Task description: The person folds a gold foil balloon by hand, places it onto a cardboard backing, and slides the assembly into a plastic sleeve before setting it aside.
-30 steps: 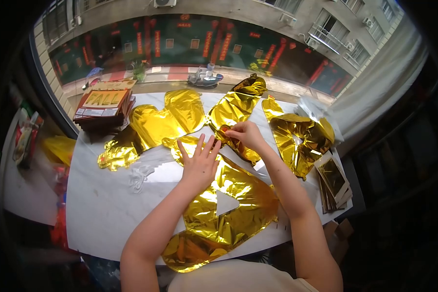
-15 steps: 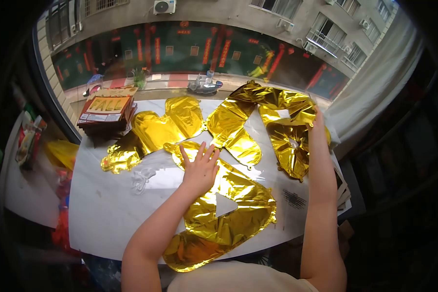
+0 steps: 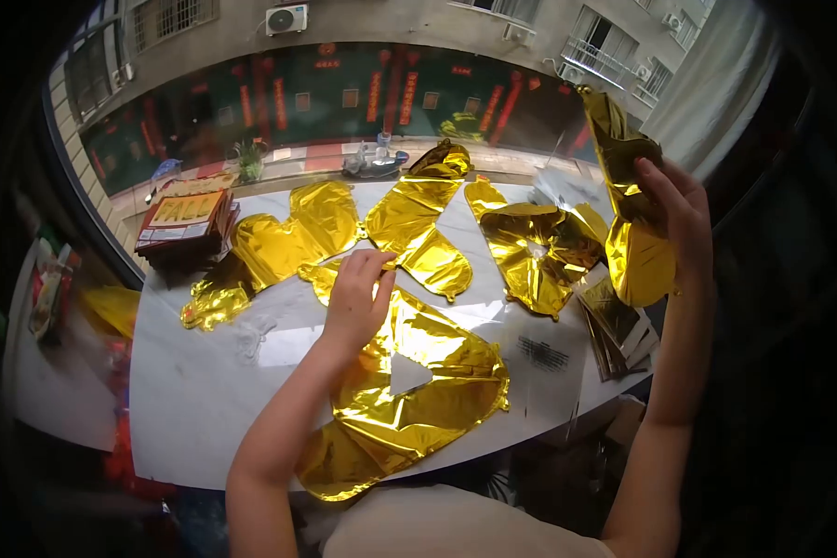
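Observation:
My right hand (image 3: 684,209) is raised at the right, closed on a folded gold foil balloon (image 3: 640,256) that hangs above the table edge. My left hand (image 3: 358,293) rests at the top of a flat, A-shaped gold foil balloon (image 3: 437,405) with a triangular hole. The left fingers are drawn together in a pinch at its upper edge. Beyond them lie another flat gold foil balloon (image 3: 293,232) at the left and one (image 3: 418,223) in the middle. A crinkled gold foil balloon (image 3: 535,246) with a small central hole lies right of these.
A stack of packets (image 3: 186,219), the top one printed "FALL", stands on the white table (image 3: 205,400) at back left. Clear strands (image 3: 254,335) lie near the left balloon. Flat packets (image 3: 614,325) sit at the right edge. A window and curtain (image 3: 716,84) are behind.
My right hand has lifted a gold foil balloon off the others, up and to the right. My left fingers, spread before, have drawn together. The view has shifted slightly.

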Available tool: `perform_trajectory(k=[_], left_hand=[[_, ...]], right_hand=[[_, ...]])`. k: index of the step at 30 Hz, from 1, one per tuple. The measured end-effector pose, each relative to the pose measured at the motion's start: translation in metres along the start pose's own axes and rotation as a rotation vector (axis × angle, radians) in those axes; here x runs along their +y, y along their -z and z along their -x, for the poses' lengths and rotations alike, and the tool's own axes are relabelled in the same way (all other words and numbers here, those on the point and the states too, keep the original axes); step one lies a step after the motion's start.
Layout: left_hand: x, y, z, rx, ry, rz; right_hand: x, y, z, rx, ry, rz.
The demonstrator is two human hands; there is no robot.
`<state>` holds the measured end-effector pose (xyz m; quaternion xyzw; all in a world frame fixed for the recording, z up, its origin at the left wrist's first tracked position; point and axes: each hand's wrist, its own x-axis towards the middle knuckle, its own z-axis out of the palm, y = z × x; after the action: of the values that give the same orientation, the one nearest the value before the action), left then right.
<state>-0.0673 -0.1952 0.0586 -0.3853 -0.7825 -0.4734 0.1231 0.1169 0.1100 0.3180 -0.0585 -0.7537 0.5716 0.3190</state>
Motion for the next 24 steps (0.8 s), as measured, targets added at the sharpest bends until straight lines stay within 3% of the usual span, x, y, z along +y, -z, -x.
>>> perform_trajectory(k=[1, 2, 4, 5, 7, 8, 10, 12, 15, 18, 20, 22, 24], left_hand=[[0.01, 0.009, -0.007, -0.039, 0.054, 0.191], [0.009, 0.01, -0.011, -0.196, 0.302, 0.666], [0.06, 0.045, -0.015, -0.489, 0.686, 1.222], [0.068, 0.051, -0.011, -0.551, 0.731, 1.281], [0.081, 0.061, 0.004, -0.57, 0.831, 1.345], [0.052, 0.058, 0.017, -0.695, 0.786, 1.471], [0.055, 0.062, 0.038, -0.461, 0.906, 1.392], [0.037, 0.069, 0.058, -0.395, 1.02, 1.358], [0.006, 0.087, 0.079, -0.335, 1.157, 1.311], [-0.007, 0.104, 0.089, -0.367, 1.155, 1.213], [-0.013, 0.108, 0.092, -0.389, 1.121, 1.134], [-0.016, 0.109, 0.092, -0.392, 1.015, 0.916], [-0.008, 0.109, 0.09, -0.387, 1.0, 0.917]], right_hand=[[-0.001, -0.025, 0.019, -0.084, -0.006, 0.006], [-0.002, -0.048, 0.037, -0.168, -0.013, 0.013], [0.009, -0.084, 0.063, -0.479, -0.133, 0.02], [0.026, -0.103, 0.073, -0.63, -0.192, -0.038], [0.058, -0.147, 0.097, -0.717, -0.466, -0.203], [0.068, -0.163, 0.106, -0.763, -0.612, -0.243], [0.085, -0.183, 0.119, -0.834, -0.719, -0.435], [0.1, -0.186, 0.119, -0.854, -0.702, -0.492], [0.141, -0.168, 0.093, -0.829, -0.365, -0.176], [0.175, -0.123, 0.077, -0.723, -0.037, 0.675], [0.2, -0.099, 0.088, -0.634, -0.096, 0.874], [0.181, -0.096, 0.116, -0.598, -0.067, 0.845], [0.174, -0.098, 0.145, -0.619, 0.028, 0.755]])
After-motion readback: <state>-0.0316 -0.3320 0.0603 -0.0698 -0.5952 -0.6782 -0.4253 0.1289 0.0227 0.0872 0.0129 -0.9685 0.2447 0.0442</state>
